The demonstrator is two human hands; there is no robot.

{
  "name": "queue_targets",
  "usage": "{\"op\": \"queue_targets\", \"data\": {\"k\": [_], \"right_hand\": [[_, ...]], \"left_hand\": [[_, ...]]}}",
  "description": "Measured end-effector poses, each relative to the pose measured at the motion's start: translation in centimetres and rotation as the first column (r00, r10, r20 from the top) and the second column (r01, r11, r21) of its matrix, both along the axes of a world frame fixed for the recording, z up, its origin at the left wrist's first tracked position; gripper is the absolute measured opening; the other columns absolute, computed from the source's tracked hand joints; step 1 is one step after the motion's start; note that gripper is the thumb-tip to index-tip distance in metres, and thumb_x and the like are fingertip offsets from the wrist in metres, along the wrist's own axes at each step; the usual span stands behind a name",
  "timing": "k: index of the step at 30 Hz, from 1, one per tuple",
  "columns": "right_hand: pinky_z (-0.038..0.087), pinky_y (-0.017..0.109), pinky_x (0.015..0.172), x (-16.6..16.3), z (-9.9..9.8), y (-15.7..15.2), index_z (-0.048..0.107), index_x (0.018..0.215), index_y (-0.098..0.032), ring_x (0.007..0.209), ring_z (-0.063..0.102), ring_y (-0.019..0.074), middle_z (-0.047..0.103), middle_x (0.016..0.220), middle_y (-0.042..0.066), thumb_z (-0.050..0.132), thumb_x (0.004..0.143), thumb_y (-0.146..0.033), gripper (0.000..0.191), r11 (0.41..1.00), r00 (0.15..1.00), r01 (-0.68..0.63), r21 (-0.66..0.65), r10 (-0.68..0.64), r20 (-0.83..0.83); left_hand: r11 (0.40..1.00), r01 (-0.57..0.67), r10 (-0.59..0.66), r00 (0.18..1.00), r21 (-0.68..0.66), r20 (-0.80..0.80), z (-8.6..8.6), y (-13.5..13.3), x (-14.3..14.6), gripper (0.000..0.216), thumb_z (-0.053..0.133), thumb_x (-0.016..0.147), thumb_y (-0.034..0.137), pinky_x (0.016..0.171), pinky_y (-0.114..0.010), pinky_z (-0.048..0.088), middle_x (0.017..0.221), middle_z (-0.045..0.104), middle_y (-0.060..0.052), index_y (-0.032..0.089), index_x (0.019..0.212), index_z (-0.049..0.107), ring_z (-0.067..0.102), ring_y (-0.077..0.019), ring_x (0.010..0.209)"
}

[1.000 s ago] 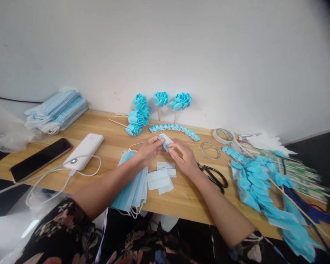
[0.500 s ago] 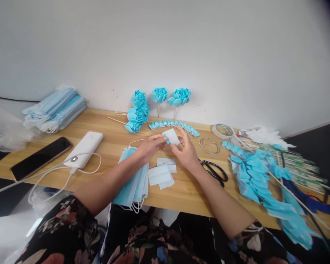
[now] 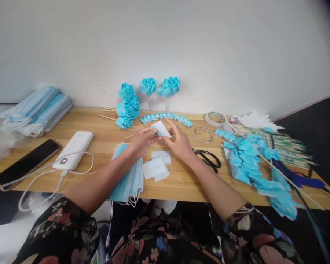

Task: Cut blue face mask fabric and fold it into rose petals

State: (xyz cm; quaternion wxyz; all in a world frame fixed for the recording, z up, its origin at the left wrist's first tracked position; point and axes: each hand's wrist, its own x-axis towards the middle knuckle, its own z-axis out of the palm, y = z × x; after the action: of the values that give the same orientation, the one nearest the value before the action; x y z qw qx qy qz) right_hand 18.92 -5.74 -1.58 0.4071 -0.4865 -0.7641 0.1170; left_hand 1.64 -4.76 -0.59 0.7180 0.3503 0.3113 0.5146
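Note:
Between both hands, above the wooden table [image 3: 181,183], is a small piece of face-mask fabric [image 3: 162,129], white with a blue folded part at its left. My left hand [image 3: 145,141] pinches its left and lower edge. My right hand [image 3: 178,141] grips the lower right corner, its index finger stretched up behind the piece. Just below lie several cut white fabric pieces [image 3: 156,168], overlapping on the table. Blue face masks [image 3: 126,172] with white loops lie partly under my left forearm. Beyond my fingers, a curved row of folded blue petals [image 3: 166,116] rests on the table.
Blue fabric flowers on sticks [image 3: 169,87] stand at the wall. Right are black-handled scissors [image 3: 209,160], a tape roll [image 3: 216,119], a wire coil [image 3: 202,135], blue petal strips [image 3: 244,161] and a blue glue gun [image 3: 299,179]. Left are a phone [image 3: 29,161], power bank [image 3: 74,150] and mask stack [image 3: 38,108].
The fabric piece has tilted, and its blue folded part now shows as a wider strip along the lower left. The whole view has shifted slightly, moving the table's things left and up.

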Motion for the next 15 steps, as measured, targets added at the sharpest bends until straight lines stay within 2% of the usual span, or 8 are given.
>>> {"op": "queue_targets", "data": {"k": [2,4,8,11,15], "right_hand": [[0.053,0.04,0.081,0.4,0.2,0.1,0.042,0.144,-0.025,0.083,0.065,0.0239,0.07,0.09,0.004,0.058,0.086,-0.024,0.06,0.999,0.998,-0.039,0.011,0.039,0.039],[0.051,0.045,0.089,0.9,0.6,0.1,0.041,0.145,-0.026,0.096,0.065,0.0266,0.07,0.103,0.007,0.058,0.086,-0.024,0.061,0.993,0.991,-0.11,0.046,0.106,0.086],[0.039,0.054,0.109,1.8,1.8,0.2,0.037,0.146,-0.031,0.13,0.049,0.0286,0.055,0.14,0.006,0.056,0.085,-0.017,0.065,0.952,0.959,-0.254,0.171,0.224,0.175],[0.034,0.056,0.113,2.1,2.2,0.3,0.047,0.139,-0.034,0.139,0.039,0.0278,0.046,0.148,0.002,0.053,0.083,-0.009,0.061,0.931,0.931,-0.3,0.207,0.239,0.276],[0.035,0.057,0.112,2.0,1.7,0.5,0.061,0.123,-0.037,0.143,0.032,0.0273,0.041,0.152,-0.003,0.051,0.082,-0.001,0.056,0.927,0.907,-0.309,0.212,0.221,0.358]], "left_hand": [[0.999,-0.023,0.023,1.0,-0.024,-0.002,0.0,0.1,-0.1,0.012,0.074,0.077,0.021,0.083,-0.031,0.053,0.08,0.07,-0.005,0.011,0.074,0.067,0.068,-0.0152,0.08],[0.998,-0.041,0.041,0.999,-0.043,-0.002,0.0,0.2,-0.3,0.013,0.075,0.076,0.021,0.083,-0.031,0.054,0.081,0.071,-0.006,0.011,0.074,0.065,0.068,-0.0152,0.081],[0.992,-0.056,0.055,0.998,-0.112,-0.008,0.0,0.5,-0.4,0.01,0.074,0.076,0.017,0.081,-0.031,0.055,0.08,0.071,-0.006,0.011,0.076,0.065,0.068,-0.0147,0.077],[0.986,-0.033,0.034,0.999,-0.164,0.0,0.1,0.4,-0.3,0.005,0.071,0.078,0.013,0.079,-0.03,0.056,0.077,0.071,-0.005,0.011,0.077,0.066,0.067,-0.0133,0.072],[0.982,-0.018,0.021,1.0,-0.186,0.016,0.4,0.2,-0.1,0.001,0.067,0.081,0.011,0.077,-0.028,0.056,0.076,0.07,-0.004,0.011,0.079,0.066,0.067,-0.0121,0.071]]}}
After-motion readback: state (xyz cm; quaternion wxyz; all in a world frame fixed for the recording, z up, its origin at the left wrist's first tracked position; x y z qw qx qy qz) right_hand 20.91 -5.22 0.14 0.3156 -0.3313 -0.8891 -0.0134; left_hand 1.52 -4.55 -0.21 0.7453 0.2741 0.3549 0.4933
